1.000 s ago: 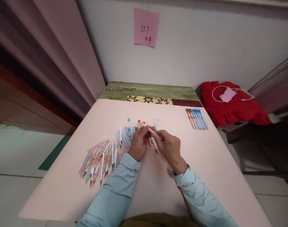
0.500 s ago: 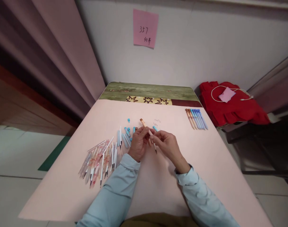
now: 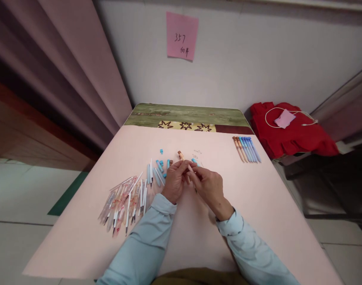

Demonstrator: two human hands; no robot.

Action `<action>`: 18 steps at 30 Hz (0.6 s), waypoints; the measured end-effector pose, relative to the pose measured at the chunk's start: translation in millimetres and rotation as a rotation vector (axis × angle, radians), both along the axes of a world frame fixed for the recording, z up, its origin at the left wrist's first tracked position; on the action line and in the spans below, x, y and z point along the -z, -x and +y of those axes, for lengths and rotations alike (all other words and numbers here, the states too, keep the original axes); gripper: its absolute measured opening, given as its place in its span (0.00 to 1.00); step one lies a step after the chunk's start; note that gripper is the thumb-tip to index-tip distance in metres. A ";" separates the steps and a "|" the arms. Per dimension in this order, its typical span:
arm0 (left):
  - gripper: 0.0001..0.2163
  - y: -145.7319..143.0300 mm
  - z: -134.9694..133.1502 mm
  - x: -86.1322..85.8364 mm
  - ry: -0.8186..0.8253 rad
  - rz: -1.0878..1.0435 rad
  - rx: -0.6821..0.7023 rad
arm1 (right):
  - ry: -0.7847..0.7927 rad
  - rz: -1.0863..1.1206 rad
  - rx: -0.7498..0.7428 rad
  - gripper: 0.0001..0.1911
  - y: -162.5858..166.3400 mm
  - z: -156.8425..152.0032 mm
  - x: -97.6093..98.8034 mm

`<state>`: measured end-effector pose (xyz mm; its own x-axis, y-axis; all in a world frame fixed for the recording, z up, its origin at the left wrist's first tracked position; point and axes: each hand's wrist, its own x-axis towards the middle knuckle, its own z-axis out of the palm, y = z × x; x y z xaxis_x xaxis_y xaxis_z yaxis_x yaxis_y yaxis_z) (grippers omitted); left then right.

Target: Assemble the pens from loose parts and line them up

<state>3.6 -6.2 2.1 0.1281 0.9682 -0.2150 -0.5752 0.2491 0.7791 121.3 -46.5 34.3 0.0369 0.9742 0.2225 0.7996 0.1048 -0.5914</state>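
My left hand (image 3: 174, 183) is closed on a tan pen barrel (image 3: 181, 156) with a brown top, which points away from me. Against it, my right hand (image 3: 211, 187) pinches a slim white refill (image 3: 190, 169), its dark tip partly covered by my fingers. Both hands meet over the middle of the table, so the exact joint between the pieces is hidden. A bright blue pen part (image 3: 195, 161) lies just beyond my right fingers. Left of my left hand are blue barrels (image 3: 157, 177) and blue top pieces (image 3: 159, 165).
A pile of clear and printed pen barrels with white refills (image 3: 124, 202) spreads over the table's left side. Several finished-looking brown and blue pens (image 3: 246, 149) lie in a row at the right. Small springs (image 3: 195, 154) sit behind my hands. Red cloth (image 3: 294, 136) is beyond the right edge.
My right hand has turned and shifted slightly inward, and its fingers now cover more of the refill. The tan barrel's brown top has moved slightly right and nearer.
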 end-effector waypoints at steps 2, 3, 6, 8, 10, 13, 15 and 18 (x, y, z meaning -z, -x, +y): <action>0.12 0.1 -0.8 -0.5 0.001 0.004 0.018 | 0.048 0.100 -0.020 0.13 -1.4 1.2 0.4; 0.12 0.1 -1.3 -0.7 0.000 0.000 0.026 | 0.084 0.193 -0.042 0.15 -2.2 2.1 0.8; 0.13 -0.1 -2.4 -0.7 -0.013 -0.035 0.035 | 0.238 0.595 -0.146 0.21 -4.1 5.4 2.0; 0.13 0.1 -2.8 -0.3 -0.026 -0.051 0.049 | 0.342 0.849 -0.197 0.23 -4.6 7.3 1.8; 0.13 0.6 -3.0 -0.3 -0.033 -0.047 0.082 | 0.420 1.018 -0.213 0.23 -4.5 8.5 1.0; 0.14 1.6 -3.6 -2.0 -0.047 -0.042 0.115 | 0.504 1.173 -0.216 0.21 -3.6 9.5 1.4; 0.14 2.1 -4.2 -4.4 -0.048 -0.058 0.116 | 0.559 1.260 -0.208 0.20 -2.6 10.0 3.9; 0.13 2.7 -5.4 -8.2 -0.026 -0.096 0.134 | 0.665 1.389 -0.190 0.20 -0.4 10.7 9.2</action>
<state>0.9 -11.6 10.2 0.2750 0.9461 -0.1710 -0.6102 0.3092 0.7294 121.7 -35.8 25.2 -0.2913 0.8941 -0.3402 -0.3915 -0.4359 -0.8104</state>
